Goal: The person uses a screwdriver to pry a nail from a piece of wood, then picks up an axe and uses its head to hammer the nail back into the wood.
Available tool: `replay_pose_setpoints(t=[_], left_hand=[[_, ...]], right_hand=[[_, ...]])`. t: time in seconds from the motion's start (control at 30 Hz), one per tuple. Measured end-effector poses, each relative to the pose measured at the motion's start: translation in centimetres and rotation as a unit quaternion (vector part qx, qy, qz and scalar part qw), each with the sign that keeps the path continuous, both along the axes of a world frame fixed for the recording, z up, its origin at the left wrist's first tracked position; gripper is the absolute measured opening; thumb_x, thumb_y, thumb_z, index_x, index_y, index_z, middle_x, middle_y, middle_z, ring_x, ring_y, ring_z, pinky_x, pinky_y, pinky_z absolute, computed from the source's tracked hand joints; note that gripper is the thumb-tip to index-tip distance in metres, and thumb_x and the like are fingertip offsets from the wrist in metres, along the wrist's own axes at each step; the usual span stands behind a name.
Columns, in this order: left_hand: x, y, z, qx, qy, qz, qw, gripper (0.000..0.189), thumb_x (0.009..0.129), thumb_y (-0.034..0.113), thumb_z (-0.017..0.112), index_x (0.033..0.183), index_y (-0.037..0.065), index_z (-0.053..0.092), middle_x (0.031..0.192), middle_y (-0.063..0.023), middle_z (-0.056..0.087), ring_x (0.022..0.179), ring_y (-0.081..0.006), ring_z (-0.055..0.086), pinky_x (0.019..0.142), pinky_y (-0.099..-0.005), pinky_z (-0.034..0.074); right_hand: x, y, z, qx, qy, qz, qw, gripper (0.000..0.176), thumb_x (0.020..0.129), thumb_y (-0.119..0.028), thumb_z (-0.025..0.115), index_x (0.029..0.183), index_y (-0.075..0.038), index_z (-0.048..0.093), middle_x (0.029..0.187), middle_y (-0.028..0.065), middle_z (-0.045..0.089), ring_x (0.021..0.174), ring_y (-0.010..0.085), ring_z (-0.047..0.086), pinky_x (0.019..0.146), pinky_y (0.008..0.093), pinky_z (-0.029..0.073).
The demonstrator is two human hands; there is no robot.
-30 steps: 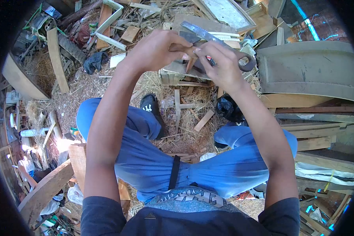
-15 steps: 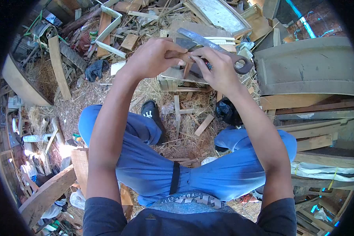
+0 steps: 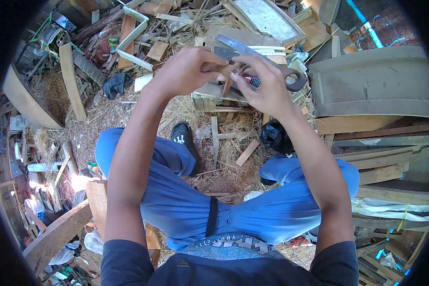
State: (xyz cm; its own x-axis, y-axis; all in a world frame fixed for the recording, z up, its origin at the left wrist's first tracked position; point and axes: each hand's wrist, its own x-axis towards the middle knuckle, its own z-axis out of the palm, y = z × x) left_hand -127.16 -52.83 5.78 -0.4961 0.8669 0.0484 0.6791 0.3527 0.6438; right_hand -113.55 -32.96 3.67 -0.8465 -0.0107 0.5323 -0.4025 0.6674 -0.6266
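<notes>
Both hands are raised close together over a low wooden bench [image 3: 209, 89]. My left hand [image 3: 188, 70] pinches a small brown wooden piece [image 3: 227, 85] between thumb and fingertips. My right hand [image 3: 262, 86] is closed at the other side of that piece, its thumb and finger pressed together on something tiny that I cannot make out. A small object with a dark dotted pattern [image 3: 254, 81] shows beneath the right fingers. Behind the hands a handsaw [image 3: 238, 46] lies on the bench, its dark handle [image 3: 296, 80] to the right.
Wood scraps and a white frame [image 3: 131, 35] lie beyond the bench. A large grey curved panel [image 3: 374, 81] and stacked boards [image 3: 367, 125] are at the right. A black bag [image 3: 275, 136] sits below the bench. Curved planks [image 3: 71, 81] stand at the left.
My right hand's fingers have shifted and its thumb has turned upward beside the small piece. More of the dotted object shows. My left hand has barely moved.
</notes>
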Motion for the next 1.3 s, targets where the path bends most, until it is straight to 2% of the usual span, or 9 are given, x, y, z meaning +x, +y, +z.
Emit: replay_pose_setpoints(t=[0.1,0.43,0.53,0.6,0.7,0.8,1.13,1.2,1.3], left_hand=[[0.0,0.0,-0.2,0.019,-0.003,0.003,1.0,0.039,0.089,0.017,0.086,0.125,0.003,0.077,0.105,-0.0154,0.07,0.093,-0.0263,0.07,0.08,-0.0386,0.054],[0.2,-0.1,-0.1,0.006,-0.005,0.008,1.0,0.04,0.089,0.015,0.085,0.126,0.003,0.076,0.108,-0.0153,0.071,0.096,-0.027,0.071,0.083,-0.0385,0.055],[0.2,-0.2,-0.1,0.0,-0.005,0.012,1.0,0.041,0.09,0.015,0.084,0.128,0.003,0.076,0.109,-0.0154,0.071,0.097,-0.0283,0.072,0.084,-0.0388,0.055],[0.1,-0.2,-0.1,-0.002,0.004,0.01,1.0,0.041,0.09,0.016,0.084,0.129,0.004,0.076,0.109,-0.0155,0.071,0.097,-0.029,0.072,0.085,-0.0389,0.055],[0.2,0.0,0.1,0.007,0.019,0.007,1.0,0.041,0.09,0.017,0.083,0.128,0.004,0.076,0.11,-0.0158,0.071,0.097,-0.03,0.072,0.085,-0.0395,0.056],[0.7,-0.1,0.6,-0.005,0.021,0.013,1.0,0.04,0.091,0.018,0.083,0.128,0.004,0.076,0.11,-0.0163,0.071,0.097,-0.0309,0.073,0.083,-0.0401,0.057],[2.0,0.9,-0.3,0.115,-0.03,0.076,0.99,0.027,0.091,0.017,0.084,0.114,0.004,0.081,0.1,-0.007,0.075,0.08,-0.015,0.067,0.07,-0.032,0.053],[2.2,1.2,-0.8,0.13,-0.046,0.085,0.987,0.025,0.091,0.016,0.084,0.112,0.004,0.082,0.099,-0.0057,0.075,0.079,-0.0127,0.065,0.068,-0.0306,0.051],[2.4,1.6,-1.3,0.152,-0.044,0.096,0.983,0.024,0.09,0.016,0.085,0.11,0.004,0.083,0.1,-0.0061,0.075,0.078,-0.0112,0.065,0.067,-0.0299,0.05]], right_hand=[[0.0,-0.5,-0.5,-0.05,-0.035,-0.033,0.998,0.046,0.091,-0.014,0.08,0.133,-0.002,0.066,0.112,0.0175,0.071,0.1,0.0331,0.072,0.088,0.0413,0.059],[-0.4,0.2,-2.7,-0.045,-0.139,-0.018,0.989,0.051,0.091,-0.018,0.082,0.138,-0.002,0.067,0.125,0.0195,0.073,0.105,0.0323,0.073,0.09,0.0397,0.058],[-0.6,0.3,-3.0,-0.091,-0.152,-0.023,0.984,0.049,0.092,-0.02,0.083,0.135,-0.002,0.069,0.121,0.0201,0.076,0.099,0.028,0.076,0.087,0.0377,0.059],[-0.7,0.4,-3.1,-0.11,-0.214,-0.035,0.97,0.046,0.095,-0.018,0.082,0.137,-0.004,0.069,0.112,0.011,0.079,0.096,0.0137,0.073,0.086,0.0317,0.059],[-0.7,0.4,-3.0,-0.127,-0.214,-0.039,0.968,0.045,0.095,-0.018,0.081,0.136,-0.003,0.069,0.105,0.0091,0.08,0.09,0.0122,0.074,0.082,0.03,0.059],[-0.9,0.5,-3.6,-0.162,-0.222,-0.045,0.96,0.048,0.092,-0.024,0.084,0.132,-0.001,0.071,0.113,0.0215,0.078,0.095,0.0251,0.077,0.085,0.0375,0.059],[-0.6,0.5,-3.0,-0.106,-0.177,-0.051,0.977,0.048,0.092,-0.024,0.083,0.132,0.0,0.071,0.116,0.023,0.077,0.103,0.0314,0.077,0.09,0.0392,0.059],[-0.7,0.5,-3.5,-0.105,-0.187,-0.058,0.975,0.044,0.095,-0.016,0.08,0.136,-0.004,0.07,0.116,0.014,0.08,0.098,0.0153,0.075,0.09,0.0325,0.058],[-0.4,0.5,-3.1,-0.099,-0.2,-0.064,0.973,0.043,0.095,-0.013,0.078,0.136,-0.005,0.07,0.116,0.0144,0.079,0.098,0.0161,0.076,0.091,0.0324,0.058]])
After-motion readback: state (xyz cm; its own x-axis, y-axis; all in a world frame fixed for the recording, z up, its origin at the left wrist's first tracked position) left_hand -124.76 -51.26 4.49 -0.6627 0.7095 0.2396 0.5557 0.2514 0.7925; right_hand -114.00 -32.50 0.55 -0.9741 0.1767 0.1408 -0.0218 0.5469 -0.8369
